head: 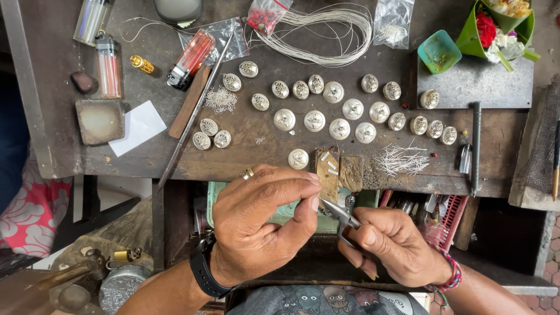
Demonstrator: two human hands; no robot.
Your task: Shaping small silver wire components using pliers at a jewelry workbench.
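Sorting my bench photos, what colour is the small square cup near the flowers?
Teal green, the small square cup; clearest in the head view.

Soft, even daylight fills a sharp view, with faint shadows, mild glare on the metal pieces (315, 121) and slightly bowed edges

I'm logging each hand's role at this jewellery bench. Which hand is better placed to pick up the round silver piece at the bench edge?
Left, probably. The left hand pinches only something tiny, just below the round silver piece. The right hand is gripping small pliers, farther away.

room: bare wood strip behind wire pins (401, 160) | blocked: silver domes (326, 116) crowd bench centre, wire coil (326, 35) at rear
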